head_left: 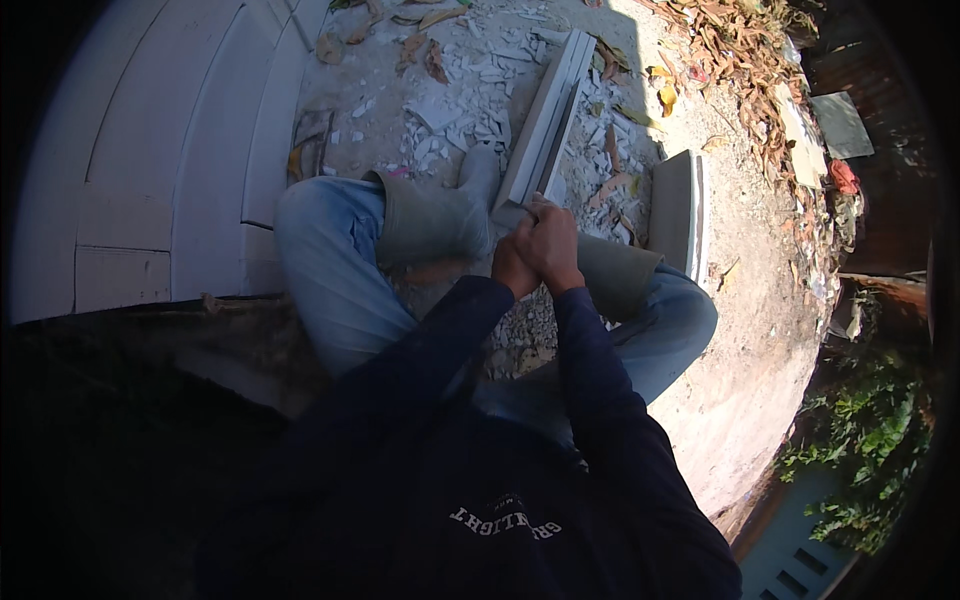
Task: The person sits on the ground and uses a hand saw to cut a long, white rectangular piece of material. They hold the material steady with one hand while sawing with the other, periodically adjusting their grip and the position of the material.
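A long grey grooved bar (548,125), pale and dusty, lies lengthwise between my boots, its near end at my hands. My right hand (550,243) is closed at that end, on top of my left hand (515,262), with a small dark sliver showing by its fingertips. My left hand is closed too, its fingers mostly hidden under the right. What exactly they grip is too small and covered to make out. My bent legs in jeans (330,265) and rubber boots (420,222) frame the bar on both sides.
White panels (140,170) stand along the left. White broken chips (450,120) and dry leaves (750,110) litter the ground. A grey slab (672,210) with a pale edge stands right of my right boot. Green plants (870,440) and a grey sheet (840,125) are at the right rim.
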